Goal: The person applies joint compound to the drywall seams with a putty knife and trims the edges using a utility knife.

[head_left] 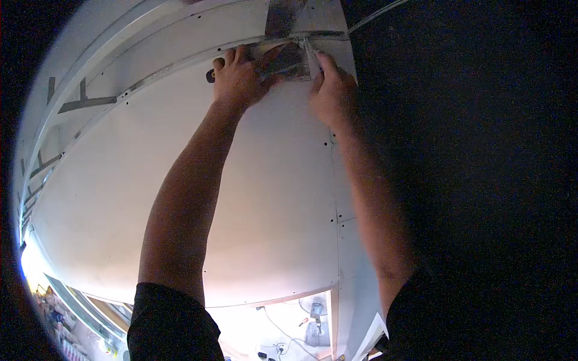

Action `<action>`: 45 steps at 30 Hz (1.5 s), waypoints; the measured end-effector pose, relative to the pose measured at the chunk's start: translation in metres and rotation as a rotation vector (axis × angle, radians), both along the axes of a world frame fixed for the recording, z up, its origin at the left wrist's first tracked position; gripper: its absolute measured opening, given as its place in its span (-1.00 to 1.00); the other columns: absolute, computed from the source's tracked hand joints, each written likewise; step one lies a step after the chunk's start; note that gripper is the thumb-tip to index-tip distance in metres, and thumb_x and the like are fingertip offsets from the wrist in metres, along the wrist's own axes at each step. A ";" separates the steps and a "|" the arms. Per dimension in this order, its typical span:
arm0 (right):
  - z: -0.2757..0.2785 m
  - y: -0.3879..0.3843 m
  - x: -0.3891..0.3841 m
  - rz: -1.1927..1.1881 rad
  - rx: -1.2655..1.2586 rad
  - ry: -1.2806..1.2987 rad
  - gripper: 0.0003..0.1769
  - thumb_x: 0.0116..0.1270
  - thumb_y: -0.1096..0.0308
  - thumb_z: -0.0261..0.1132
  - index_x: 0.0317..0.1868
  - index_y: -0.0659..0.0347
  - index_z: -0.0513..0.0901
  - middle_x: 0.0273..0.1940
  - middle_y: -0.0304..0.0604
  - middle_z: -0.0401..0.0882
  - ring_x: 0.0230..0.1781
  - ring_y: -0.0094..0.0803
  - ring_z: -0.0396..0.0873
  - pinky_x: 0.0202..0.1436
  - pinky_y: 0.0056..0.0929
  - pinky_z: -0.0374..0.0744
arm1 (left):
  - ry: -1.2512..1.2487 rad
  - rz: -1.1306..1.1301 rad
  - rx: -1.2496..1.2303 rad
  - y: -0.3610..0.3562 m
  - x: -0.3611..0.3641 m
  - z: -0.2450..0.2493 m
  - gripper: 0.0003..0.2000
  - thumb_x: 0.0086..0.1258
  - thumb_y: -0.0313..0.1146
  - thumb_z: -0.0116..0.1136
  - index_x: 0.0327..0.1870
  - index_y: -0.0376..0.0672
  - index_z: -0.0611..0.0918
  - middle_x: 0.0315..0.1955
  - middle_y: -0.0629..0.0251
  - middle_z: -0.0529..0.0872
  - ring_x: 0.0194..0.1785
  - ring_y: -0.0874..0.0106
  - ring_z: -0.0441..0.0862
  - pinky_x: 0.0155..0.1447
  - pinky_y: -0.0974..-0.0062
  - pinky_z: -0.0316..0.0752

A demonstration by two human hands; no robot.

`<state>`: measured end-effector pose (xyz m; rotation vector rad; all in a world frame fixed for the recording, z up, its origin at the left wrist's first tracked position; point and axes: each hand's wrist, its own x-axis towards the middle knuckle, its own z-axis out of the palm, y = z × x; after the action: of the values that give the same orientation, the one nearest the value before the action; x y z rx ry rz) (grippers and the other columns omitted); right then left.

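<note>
Both my arms reach up to a white ceiling board. My left hand [239, 78] is closed around what looks like a putty knife [210, 76]; its black and yellow handle end sticks out to the left. From that hand a broad grey blade [286, 65] seems to extend right, flat near the board seam. My right hand [335, 93] is closed on a narrow pale-grey blade-like tool [311, 59], upright and beside the broad blade's right end. Fingers hide its handle, and whether the two blades touch cannot be made out.
Screw heads dot the board [271, 198], and a long seam [168, 71] curves leftward. A dark grey strip [280, 18] lies above the hands. Dark surface [469, 150] fills the right side. Far below are a cordless power tool [316, 310], cables and cluttered items [60, 319].
</note>
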<state>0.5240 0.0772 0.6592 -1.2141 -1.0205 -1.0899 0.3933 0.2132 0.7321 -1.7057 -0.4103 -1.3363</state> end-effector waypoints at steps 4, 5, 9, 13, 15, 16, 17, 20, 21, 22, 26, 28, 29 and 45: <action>-0.006 0.000 0.012 -0.001 -0.005 -0.029 -0.55 0.37 0.44 0.24 0.27 0.16 0.52 -0.07 0.25 0.69 -0.02 0.19 0.67 0.05 0.07 0.61 | -0.032 0.025 0.085 0.000 0.003 -0.006 -0.37 0.30 0.39 0.11 0.44 0.67 0.40 0.22 0.07 0.48 0.32 0.05 0.39 0.29 -0.05 0.29; -0.004 0.004 0.015 0.001 -0.009 -0.028 -0.55 0.37 0.44 0.24 0.27 0.16 0.52 -0.07 0.25 0.69 -0.02 0.19 0.67 0.05 0.07 0.61 | -0.030 0.027 0.082 0.001 0.004 -0.004 -0.37 0.30 0.39 0.11 0.44 0.67 0.40 0.22 0.07 0.48 0.32 0.05 0.39 0.29 -0.05 0.29; -0.005 0.005 0.015 -0.054 -0.011 -0.053 -0.56 0.39 0.46 0.23 0.27 0.18 0.51 -0.06 0.27 0.68 -0.01 0.21 0.67 0.06 0.04 0.62 | 0.001 0.069 0.027 0.000 0.004 -0.003 -0.39 0.31 0.39 0.10 0.43 0.66 0.42 0.21 0.08 0.49 0.34 0.05 0.38 0.31 -0.07 0.28; -0.017 0.000 0.022 -0.037 -0.040 -0.048 -0.56 0.40 0.46 0.22 0.28 0.19 0.50 -0.07 0.28 0.68 -0.04 0.21 0.68 0.06 0.02 0.63 | -0.010 0.069 0.057 -0.001 0.010 -0.011 -0.40 0.30 0.39 0.10 0.39 0.61 0.47 0.22 0.08 0.49 0.37 0.05 0.36 0.32 -0.08 0.26; -0.028 -0.007 0.023 -0.030 -0.066 -0.028 -0.55 0.39 0.46 0.22 0.29 0.19 0.50 -0.09 0.28 0.69 -0.06 0.20 0.68 0.04 0.01 0.63 | -0.031 0.133 0.075 -0.001 0.016 -0.014 -0.40 0.30 0.39 0.11 0.38 0.59 0.49 0.22 0.08 0.49 0.38 0.05 0.35 0.32 -0.08 0.26; -0.032 -0.010 0.024 -0.021 -0.094 -0.008 -0.54 0.39 0.46 0.22 0.30 0.19 0.50 -0.12 0.28 0.69 -0.08 0.20 0.69 0.03 0.01 0.64 | -0.054 0.198 0.092 -0.001 0.019 -0.015 -0.40 0.29 0.39 0.12 0.37 0.57 0.51 0.21 0.07 0.49 0.39 0.05 0.33 0.33 -0.08 0.26; -0.035 -0.013 0.024 -0.020 -0.094 -0.009 -0.54 0.39 0.46 0.22 0.30 0.19 0.50 -0.12 0.28 0.69 -0.08 0.20 0.69 0.03 0.01 0.64 | -0.054 0.198 0.092 -0.004 0.020 -0.017 -0.40 0.29 0.39 0.12 0.37 0.57 0.51 0.21 0.07 0.49 0.39 0.05 0.33 0.33 -0.08 0.26; -0.044 -0.017 0.017 -0.003 -0.120 0.033 -0.53 0.40 0.46 0.21 0.32 0.19 0.49 -0.16 0.27 0.70 -0.12 0.19 0.70 0.00 0.01 0.65 | -0.041 0.136 0.058 -0.006 0.017 -0.020 -0.39 0.28 0.39 0.13 0.39 0.57 0.49 0.22 0.08 0.49 0.41 0.05 0.31 0.33 -0.09 0.26; -0.049 -0.022 0.013 -0.004 -0.144 0.039 -0.52 0.40 0.46 0.21 0.33 0.18 0.49 -0.16 0.27 0.70 -0.12 0.18 0.71 -0.01 0.01 0.66 | -0.038 0.092 0.093 -0.005 0.016 -0.022 -0.38 0.29 0.39 0.14 0.40 0.59 0.48 0.22 0.07 0.49 0.40 0.05 0.32 0.33 -0.10 0.26; -0.052 -0.025 0.011 -0.007 -0.166 0.047 -0.52 0.41 0.45 0.20 0.34 0.18 0.48 -0.15 0.27 0.70 -0.12 0.17 0.71 -0.01 0.01 0.66 | -0.034 0.046 0.129 -0.005 0.016 -0.024 -0.38 0.29 0.38 0.14 0.41 0.60 0.46 0.22 0.07 0.49 0.39 0.05 0.33 0.33 -0.10 0.26; -0.065 -0.022 0.017 -0.073 -0.124 0.025 -0.52 0.42 0.43 0.19 0.34 0.16 0.49 -0.15 0.27 0.70 -0.12 0.15 0.72 0.00 0.00 0.67 | -0.016 0.115 0.044 -0.016 0.016 -0.028 -0.37 0.30 0.37 0.14 0.43 0.63 0.43 0.22 0.08 0.49 0.38 0.05 0.36 0.33 -0.10 0.28; -0.071 -0.031 0.012 -0.047 -0.199 0.089 -0.52 0.42 0.42 0.19 0.35 0.15 0.48 -0.15 0.26 0.71 -0.12 0.14 0.73 0.01 0.00 0.67 | -0.042 0.103 0.091 -0.015 0.019 -0.029 -0.37 0.31 0.36 0.14 0.44 0.65 0.41 0.22 0.08 0.49 0.37 0.05 0.38 0.32 -0.10 0.29; -0.073 -0.031 0.010 -0.049 -0.199 0.089 -0.52 0.42 0.42 0.19 0.35 0.15 0.48 -0.15 0.26 0.71 -0.12 0.14 0.73 0.01 0.00 0.67 | -0.042 0.102 0.090 -0.014 0.019 -0.029 -0.37 0.31 0.36 0.14 0.44 0.65 0.41 0.22 0.08 0.49 0.37 0.05 0.38 0.32 -0.10 0.29; -0.104 -0.020 0.021 -0.021 -0.240 0.092 -0.57 0.42 0.42 0.21 0.29 0.15 0.51 -0.19 0.25 0.71 -0.17 0.17 0.72 -0.07 0.04 0.67 | -0.019 0.093 0.080 0.000 0.028 -0.040 -0.38 0.30 0.38 0.13 0.41 0.58 0.47 0.16 0.08 0.52 0.39 0.06 0.36 0.32 -0.08 0.30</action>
<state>0.5447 0.0574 0.5553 -1.4562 -1.0917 -0.9372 0.4209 0.2137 0.6922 -1.5903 -0.4357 -1.2852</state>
